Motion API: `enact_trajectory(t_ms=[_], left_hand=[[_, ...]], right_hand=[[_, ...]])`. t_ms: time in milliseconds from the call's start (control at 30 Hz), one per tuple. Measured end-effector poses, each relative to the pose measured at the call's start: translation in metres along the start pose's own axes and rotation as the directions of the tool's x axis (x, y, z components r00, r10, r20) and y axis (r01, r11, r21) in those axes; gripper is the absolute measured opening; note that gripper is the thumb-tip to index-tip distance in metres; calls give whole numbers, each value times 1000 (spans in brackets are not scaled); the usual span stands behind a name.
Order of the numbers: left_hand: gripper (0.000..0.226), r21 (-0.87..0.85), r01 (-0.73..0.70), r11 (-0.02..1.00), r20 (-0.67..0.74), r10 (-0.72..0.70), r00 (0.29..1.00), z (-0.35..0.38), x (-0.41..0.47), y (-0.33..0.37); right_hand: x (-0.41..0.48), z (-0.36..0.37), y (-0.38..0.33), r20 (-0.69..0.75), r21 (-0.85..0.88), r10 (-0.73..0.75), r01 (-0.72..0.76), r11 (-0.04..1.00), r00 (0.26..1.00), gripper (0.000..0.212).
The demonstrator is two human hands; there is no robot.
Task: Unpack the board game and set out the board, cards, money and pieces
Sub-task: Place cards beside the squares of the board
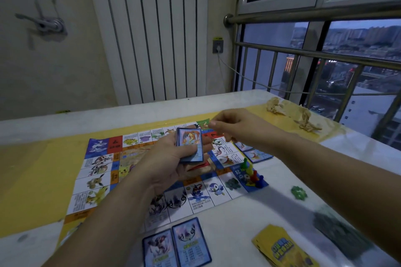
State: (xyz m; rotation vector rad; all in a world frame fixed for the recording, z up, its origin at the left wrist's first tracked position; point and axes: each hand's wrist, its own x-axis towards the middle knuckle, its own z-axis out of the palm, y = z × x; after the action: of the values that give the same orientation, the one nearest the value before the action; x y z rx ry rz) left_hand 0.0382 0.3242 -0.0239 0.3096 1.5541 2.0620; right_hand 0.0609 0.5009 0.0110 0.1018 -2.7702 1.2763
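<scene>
Presently, the deck of blue cards [189, 145] sits clamped in the left hand [173, 158] above the game board [138, 169], which lies flat on the tabletop [260, 219]. The right hand [234, 124] hovers over the board's far corner, grip pinched together; whether on anything I cannot tell. Two blue cards [176, 244] lie at the board's near edge, a yellow card stack [282, 247] to their right, coloured pawns [251, 172] on the board's right corner.

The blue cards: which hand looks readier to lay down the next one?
The right hand, probably. It hangs free over the board's far right side, near two cards already dealt there. The left hand is busy gripping the blue deck.
</scene>
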Motion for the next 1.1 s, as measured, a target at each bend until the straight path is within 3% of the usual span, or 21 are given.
enact_trajectory(t_ms=[267, 500, 633, 800, 933, 1100], left_hand=[[20, 271, -235, 933, -153, 282, 947, -12, -2, 17], [19, 536, -271, 799, -152, 407, 901, -33, -23, 39], [17, 517, -268, 813, -256, 446, 858, -61, -46, 44], [21, 286, -346, 894, -443, 443, 780, -102, -77, 49], [21, 349, -332, 876, -492, 473, 731, -128, -99, 49], [21, 432, -280, 857, -544, 495, 677, -156, -112, 47]], right_hand=[[17, 14, -35, -13, 41, -25, 26, 999, 1000, 26], [30, 34, -55, 72, 176, -74, 61, 982, 995, 19], [34, 57, -72, 106, 151, -123, 106, 983, 987, 22], [38, 99, -104, 180, 100, -178, 162, 982, 968, 22], [39, 126, -126, 218, 100, -211, 193, 976, 953, 31], [44, 147, -140, 196, 174, -264, 232, 957, 944, 15]])
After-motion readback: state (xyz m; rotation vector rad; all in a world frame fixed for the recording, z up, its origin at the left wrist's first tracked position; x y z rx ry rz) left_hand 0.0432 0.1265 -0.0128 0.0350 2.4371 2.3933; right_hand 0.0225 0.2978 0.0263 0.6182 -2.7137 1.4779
